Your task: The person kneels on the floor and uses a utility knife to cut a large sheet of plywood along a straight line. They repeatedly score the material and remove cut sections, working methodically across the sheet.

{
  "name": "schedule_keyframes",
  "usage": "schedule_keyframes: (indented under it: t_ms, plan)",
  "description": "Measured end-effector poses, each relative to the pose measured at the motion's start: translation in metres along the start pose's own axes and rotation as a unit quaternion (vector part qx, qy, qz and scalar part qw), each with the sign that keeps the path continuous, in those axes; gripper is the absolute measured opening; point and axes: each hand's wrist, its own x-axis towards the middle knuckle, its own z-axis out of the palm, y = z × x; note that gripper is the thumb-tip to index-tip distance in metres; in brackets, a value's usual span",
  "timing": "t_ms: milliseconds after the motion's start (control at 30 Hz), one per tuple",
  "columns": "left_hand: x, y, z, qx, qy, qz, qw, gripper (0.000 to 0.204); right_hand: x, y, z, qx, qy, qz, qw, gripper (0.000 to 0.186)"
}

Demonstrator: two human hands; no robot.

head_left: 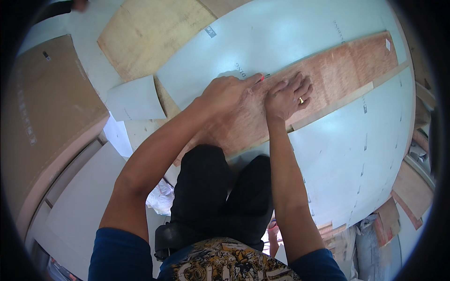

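A long reddish plywood strip (347, 61) lies diagonally over a pale sheet with printed marks (286, 33). My left hand (234, 91) is closed around a small red-tipped tool (261, 78) at the strip's far edge; the tool is mostly hidden by my fingers. My right hand (288, 96) rests on the strip just to the right, fingers apart and slightly bent, a gold ring on one finger. My dark-trousered knees (201, 173) are at the strip's near side.
Yellowish board (140, 33), a small white offcut (133, 98) and a brown sheet (56, 98) lie to the left. Another pale sheet (351, 159) lies at right, with stacked plywood pieces (408, 192) beyond. Part of another person's hand (78, 5) shows at top left.
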Motion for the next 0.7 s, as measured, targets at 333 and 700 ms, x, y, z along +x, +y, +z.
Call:
schedule_keyframes:
  t_ms: [333, 700]
  plan:
    - [0.000, -0.002, -0.007, -0.009, -0.066, -0.013, 0.998, 0.058, -0.004, 0.000, 0.005, -0.013, 0.017, -0.021, 1.000, 0.063]
    - [-0.114, -0.043, 0.008, 0.075, -0.109, -0.083, 0.988, 0.061, -0.001, 0.003, 0.005, 0.029, 0.056, -0.058, 0.996, 0.063]
